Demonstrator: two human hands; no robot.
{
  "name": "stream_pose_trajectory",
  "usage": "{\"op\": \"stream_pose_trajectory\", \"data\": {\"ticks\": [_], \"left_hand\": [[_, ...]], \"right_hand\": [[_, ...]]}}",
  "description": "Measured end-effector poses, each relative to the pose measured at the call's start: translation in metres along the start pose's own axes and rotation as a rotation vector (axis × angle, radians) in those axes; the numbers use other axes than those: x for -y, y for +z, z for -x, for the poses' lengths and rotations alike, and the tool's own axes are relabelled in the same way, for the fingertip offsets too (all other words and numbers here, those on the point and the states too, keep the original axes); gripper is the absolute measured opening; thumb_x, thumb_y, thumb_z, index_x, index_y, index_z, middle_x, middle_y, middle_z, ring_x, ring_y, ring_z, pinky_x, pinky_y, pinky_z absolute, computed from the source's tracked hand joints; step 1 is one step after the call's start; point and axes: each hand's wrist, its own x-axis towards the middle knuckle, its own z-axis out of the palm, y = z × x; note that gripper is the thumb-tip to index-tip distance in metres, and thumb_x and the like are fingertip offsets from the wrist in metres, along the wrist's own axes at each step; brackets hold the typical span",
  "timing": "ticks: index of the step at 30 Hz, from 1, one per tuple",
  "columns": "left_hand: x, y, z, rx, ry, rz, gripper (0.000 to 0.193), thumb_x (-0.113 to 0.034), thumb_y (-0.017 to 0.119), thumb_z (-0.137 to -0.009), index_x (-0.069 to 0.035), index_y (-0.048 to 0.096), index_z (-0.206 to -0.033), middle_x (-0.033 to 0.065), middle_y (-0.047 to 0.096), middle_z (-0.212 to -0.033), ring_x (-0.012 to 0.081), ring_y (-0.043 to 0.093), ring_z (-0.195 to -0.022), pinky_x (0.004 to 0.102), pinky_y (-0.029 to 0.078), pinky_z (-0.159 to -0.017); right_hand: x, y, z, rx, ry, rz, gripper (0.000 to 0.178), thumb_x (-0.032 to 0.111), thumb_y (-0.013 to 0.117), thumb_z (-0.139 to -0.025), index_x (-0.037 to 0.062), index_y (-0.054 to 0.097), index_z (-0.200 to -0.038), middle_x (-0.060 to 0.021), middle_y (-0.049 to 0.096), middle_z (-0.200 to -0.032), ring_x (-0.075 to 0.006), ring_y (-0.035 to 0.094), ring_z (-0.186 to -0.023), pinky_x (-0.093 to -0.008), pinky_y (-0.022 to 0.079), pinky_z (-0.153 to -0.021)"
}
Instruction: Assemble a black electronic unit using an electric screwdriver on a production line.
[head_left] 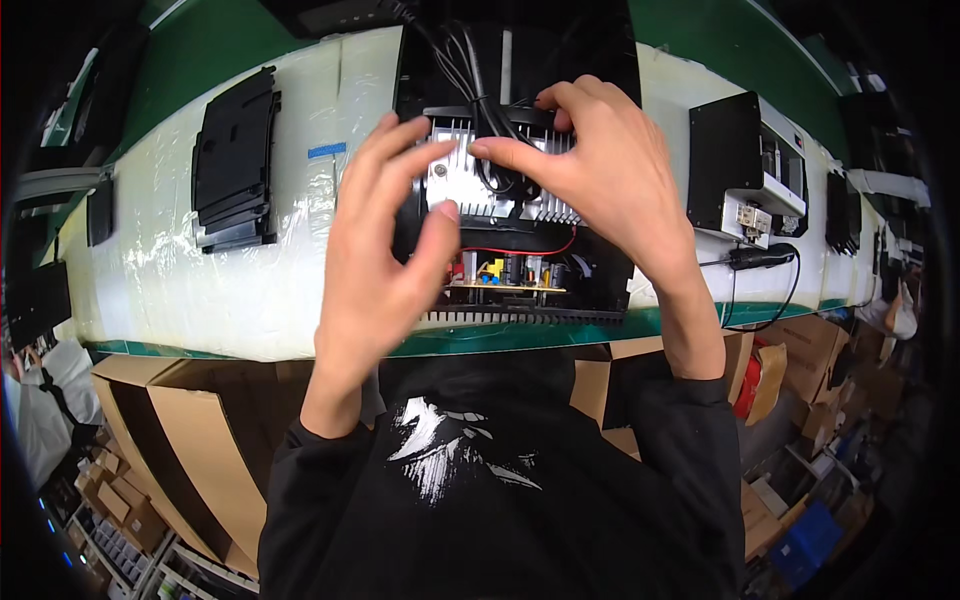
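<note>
White protective film covers the long surface [200,270], which has a green edge and bends with the lens. Cardboard boxes [190,440] stand below its near edge.

Both hands work over an open black device [520,290] lying at the middle of the surface. The right hand [610,180] makes a pinching grip: thumb and forefinger are pressed together on a black cable [470,70] just where it crosses the finned metal heat sink [470,180]. From that grip the cable runs up and away toward the far edge of the surface. The left hand [385,240] is just to the left of the grip, its fingers spread and loosely curved, thumb tip resting near the lower edge of the heat sink; it holds nothing that can be seen.

Directly below the grip, a thin red wire [520,250] curves across the device, and under it sits a circuit board [510,275] with small yellow and blue parts. Well to the left of the grip lies a black ribbed cover [235,165]. Well to the right stands another black and white unit [750,170], with a black plug [760,258] just beneath it.
</note>
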Motion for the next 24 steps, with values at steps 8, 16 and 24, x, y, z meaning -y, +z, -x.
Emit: {"op": "stream_pose_trajectory", "data": {"ticks": [8,16,24], "left_hand": [[-0.024,0.01,0.008,0.331,0.09,-0.225,0.063,-0.027,0.077,-0.069,0.0,0.054,-0.121,0.0168,0.042,-0.136,0.0352,0.035,-0.13,0.0466,0.029,-0.106],[-0.023,0.017,0.001,0.414,0.273,-0.088,0.076,-0.039,0.078,-0.064,0.004,0.051,-0.121,0.0193,0.043,-0.134,0.0342,0.036,-0.129,0.0466,0.027,-0.108],[-0.022,0.029,0.001,0.475,0.322,-0.101,0.077,-0.037,0.078,-0.065,0.0,0.048,-0.126,0.0184,0.037,-0.14,0.0334,0.031,-0.133,0.0461,0.026,-0.109]], "right_hand": [[-0.006,-0.008,0.006,0.149,0.324,-0.75,0.031,0.015,0.068,-0.076,-0.0018,0.054,-0.097,0.0043,0.045,-0.053,-0.0028,0.036,-0.048,-0.021,0.028,-0.046],[-0.014,-0.018,0.016,0.203,0.412,-1.472,0.068,0.023,0.057,-0.071,-0.0098,0.04,-0.129,-0.0036,0.061,-0.072,-0.0066,0.051,-0.05,-0.0157,0.036,-0.045],[-0.024,-0.025,0.033,-0.247,0.068,-1.612,0.078,0.022,0.051,-0.074,-0.0145,0.02,-0.135,-0.0048,0.057,-0.059,-0.0134,0.053,-0.054,-0.0326,0.046,-0.062]]}}
